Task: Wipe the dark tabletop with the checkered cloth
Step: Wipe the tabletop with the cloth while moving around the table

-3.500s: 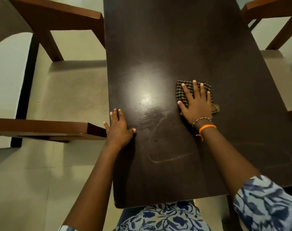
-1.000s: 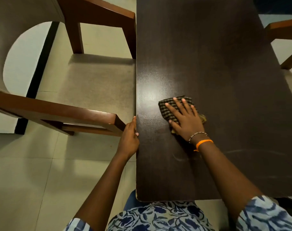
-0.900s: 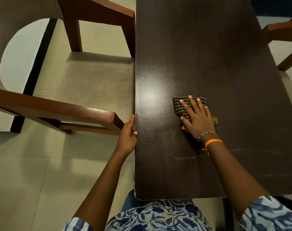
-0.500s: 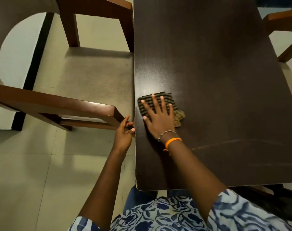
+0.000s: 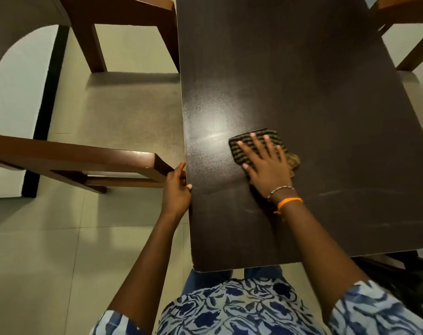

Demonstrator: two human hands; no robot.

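The dark tabletop [image 5: 302,81] fills the middle and right of the head view. A folded checkered cloth [image 5: 242,146] lies on it, left of centre. My right hand [image 5: 266,165] presses flat on the cloth with fingers spread, covering most of it; an orange band and a bead bracelet circle the wrist. My left hand [image 5: 176,189] grips the table's left edge, thumb on top, fingers curled under. A light glare shines on the tabletop just left of the cloth.
A wooden chair [image 5: 89,160] with a grey seat stands close against the table's left edge, its armrest by my left hand. Another wooden chair [image 5: 403,27] shows at the upper right. Pale floor tiles [image 5: 36,262] lie to the left.
My right hand has slid the cloth from the table's left edge back toward the right. The left hand stays at the table edge.
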